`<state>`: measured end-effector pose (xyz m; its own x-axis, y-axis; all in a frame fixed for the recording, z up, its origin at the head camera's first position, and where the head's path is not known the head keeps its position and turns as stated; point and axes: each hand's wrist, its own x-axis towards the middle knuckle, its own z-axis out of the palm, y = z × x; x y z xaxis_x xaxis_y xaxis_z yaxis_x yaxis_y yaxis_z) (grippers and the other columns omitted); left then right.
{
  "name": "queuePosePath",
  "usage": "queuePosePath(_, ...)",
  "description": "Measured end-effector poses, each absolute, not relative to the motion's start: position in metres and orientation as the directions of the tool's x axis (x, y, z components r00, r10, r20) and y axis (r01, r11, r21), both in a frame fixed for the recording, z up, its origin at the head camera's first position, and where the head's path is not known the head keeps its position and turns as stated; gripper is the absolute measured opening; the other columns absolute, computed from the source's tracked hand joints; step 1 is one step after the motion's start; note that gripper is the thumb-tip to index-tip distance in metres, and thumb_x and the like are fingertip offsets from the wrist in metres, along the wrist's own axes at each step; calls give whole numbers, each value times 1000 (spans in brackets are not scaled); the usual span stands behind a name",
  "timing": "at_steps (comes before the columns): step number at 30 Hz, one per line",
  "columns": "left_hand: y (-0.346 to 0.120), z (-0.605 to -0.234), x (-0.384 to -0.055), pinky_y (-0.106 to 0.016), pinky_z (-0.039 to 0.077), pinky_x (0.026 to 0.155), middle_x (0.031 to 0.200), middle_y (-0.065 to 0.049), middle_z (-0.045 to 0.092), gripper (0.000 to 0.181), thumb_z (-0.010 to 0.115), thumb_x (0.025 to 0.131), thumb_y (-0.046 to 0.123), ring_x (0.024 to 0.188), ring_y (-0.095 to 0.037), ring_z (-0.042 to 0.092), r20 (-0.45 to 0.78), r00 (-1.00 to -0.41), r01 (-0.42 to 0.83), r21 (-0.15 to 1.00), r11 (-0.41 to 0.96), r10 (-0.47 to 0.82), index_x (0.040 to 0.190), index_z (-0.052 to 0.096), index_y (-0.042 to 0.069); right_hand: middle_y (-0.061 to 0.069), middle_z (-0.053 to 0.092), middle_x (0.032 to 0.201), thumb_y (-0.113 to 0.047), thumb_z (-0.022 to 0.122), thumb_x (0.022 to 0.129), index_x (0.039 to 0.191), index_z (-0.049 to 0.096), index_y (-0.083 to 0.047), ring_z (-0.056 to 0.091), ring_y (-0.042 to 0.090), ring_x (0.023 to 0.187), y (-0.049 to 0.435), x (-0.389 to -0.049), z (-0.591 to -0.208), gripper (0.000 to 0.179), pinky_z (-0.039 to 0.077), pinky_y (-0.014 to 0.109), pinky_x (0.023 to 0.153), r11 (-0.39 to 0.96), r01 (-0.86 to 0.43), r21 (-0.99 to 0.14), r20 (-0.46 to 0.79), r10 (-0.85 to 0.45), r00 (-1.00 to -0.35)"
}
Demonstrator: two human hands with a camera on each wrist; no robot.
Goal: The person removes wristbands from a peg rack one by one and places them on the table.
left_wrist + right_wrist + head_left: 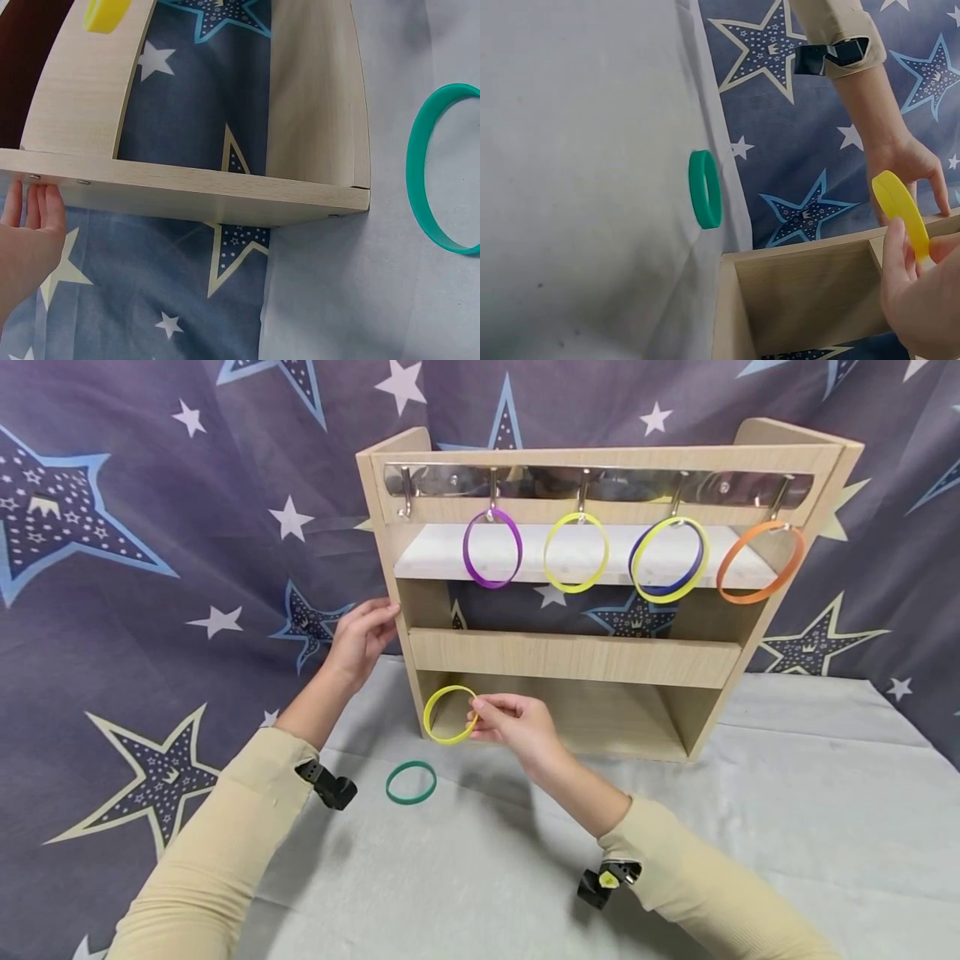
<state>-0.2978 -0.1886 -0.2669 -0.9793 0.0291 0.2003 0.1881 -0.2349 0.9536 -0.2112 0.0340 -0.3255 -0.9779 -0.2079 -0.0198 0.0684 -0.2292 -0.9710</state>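
Observation:
My right hand (521, 731) pinches a yellow wristband (437, 739) between thumb and fingers, in front of the shelf's lower compartment. In the right wrist view this yellow wristband (900, 208) stands up from the fingertips. With straight fingers my left hand (363, 639) touches the outer left side of the small wooden shelf (577, 657); the left wrist view shows its fingertips (54, 206) against that side panel. A green wristband (411, 782) lies on the cloth below the left front corner.
A metal hook rail (540, 482) crosses the shelf top. Its leftmost hook (406, 493) is bare. Rightward hang a purple band (467, 556), a yellow band (576, 587), a yellow band with a blue band (663, 592), and an orange band (750, 597). Behind hangs a star-patterned curtain (247, 552).

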Motion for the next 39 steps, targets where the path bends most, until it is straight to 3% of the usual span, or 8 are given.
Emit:
queuePosePath(6, -189, -266, -298, -18, 48, 88, 93, 3, 63, 9, 49, 94, 6, 90, -7, 61, 204, -978, 189, 950, -249, 34, 96, 58, 8, 1, 69, 76, -2, 60, 92, 116, 59, 16, 67, 8, 66, 36, -211, -332, 30, 60, 28, 71, -213, 92, -973, -42, -226, -973)
queuePosePath(15, -189, -266, -298, -18, 46, 90, 93, 4, 62, 11, 48, 94, 7, 91, -7, 60, 198, -979, 185, 957, -222, 38, 102, 55, 5, 5, 70, 77, -3, 61, 92, 113, 61, 15, 67, 8, 66, 38, -211, -340, 28, 60, 29, 72, -125, 124, -984, -88, -263, -961)
queuePosePath(22, -189, -266, -298, -19, 48, 88, 91, 4, 64, 11, 48, 94, 7, 89, -7, 61, 202, -979, 187, 953, -238, 38, 96, 59, 9, 20, 70, 88, -2, 60, 92, 113, 60, 16, 68, 10, 65, 40, -211, -348, 28, 60, 32, 74, -111, 139, -984, -102, -287, -953)
queuePosePath(30, -189, -266, -299, -18, 47, 89, 91, 4, 63, 10, 47, 94, 6, 90, -6, 60, 206, -978, 191, 953, -234, 40, 98, 57, 7, 5, 69, 74, 0, 59, 92, 115, 58, 18, 67, 10, 62, 44, -214, -357, 29, 59, 40, 80, -99, 174, -980, -130, -346, -929)
queuePosePath(35, -188, -266, -299, -18, 48, 87, 87, 3, 63, 14, 47, 94, 5, 86, -7, 60, 208, -977, 192, 946, -260, 36, 93, 60, 10, 22, 72, 88, 1, 58, 92, 117, 57, 19, 68, 10, 64, 47, -214, -360, 31, 60, 36, 77, -58, 176, -983, -143, -365, -920)
queuePosePath(39, -188, -266, -298, -18, 48, 87, 86, 3, 63, 16, 48, 94, 5, 86, -7, 60, 209, -977, 192, 945, -265, 35, 90, 61, 11, 20, 73, 87, 1, 58, 92, 118, 54, 21, 67, 10, 64, 49, -215, -362, 33, 60, 30, 71, -20, 189, -982, -167, -383, -908)
